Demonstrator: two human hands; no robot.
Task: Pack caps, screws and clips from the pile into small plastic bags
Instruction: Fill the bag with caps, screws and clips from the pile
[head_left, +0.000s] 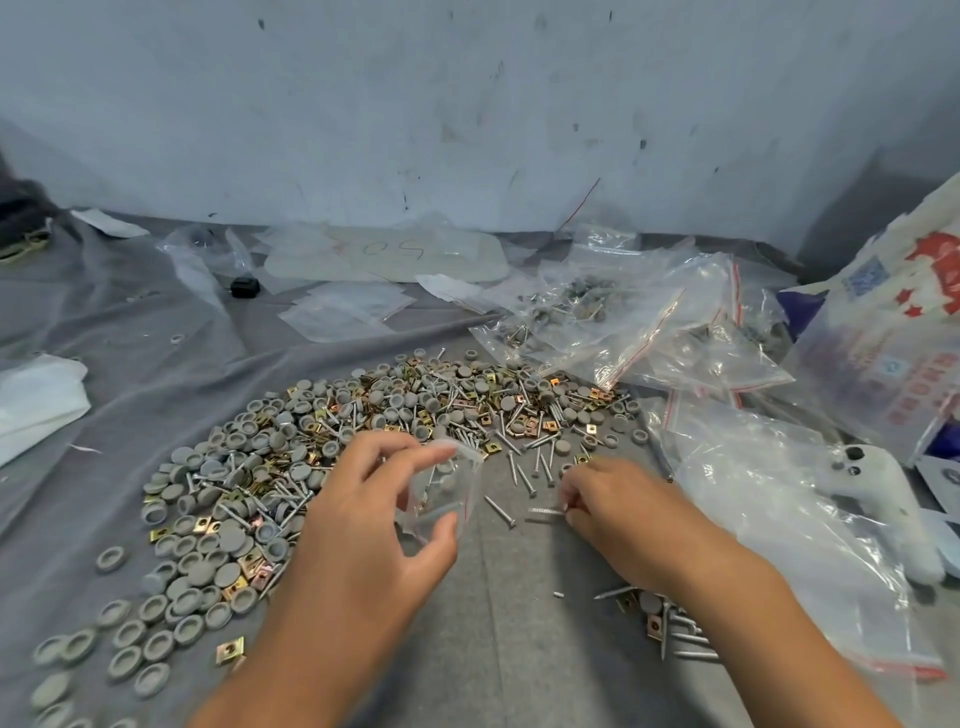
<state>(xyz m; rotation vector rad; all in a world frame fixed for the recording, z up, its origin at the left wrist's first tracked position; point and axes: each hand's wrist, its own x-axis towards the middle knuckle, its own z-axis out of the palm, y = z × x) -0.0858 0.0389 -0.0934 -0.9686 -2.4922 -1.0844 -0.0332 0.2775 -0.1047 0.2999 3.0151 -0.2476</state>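
Observation:
A wide pile of grey round caps, silver screws and brass-coloured square clips is spread over the grey cloth in front of me. My left hand holds a small clear plastic bag open between thumb and fingers; a few grey pieces show inside it. My right hand is just right of the bag, its fingertips pinched on a silver screw that points toward the bag. Loose screws lie on the cloth between and behind the hands.
Filled and empty clear zip bags are heaped at the back right and a large bag lies by my right arm. A white device and a printed sack sit at right. Empty bags lie at the back centre.

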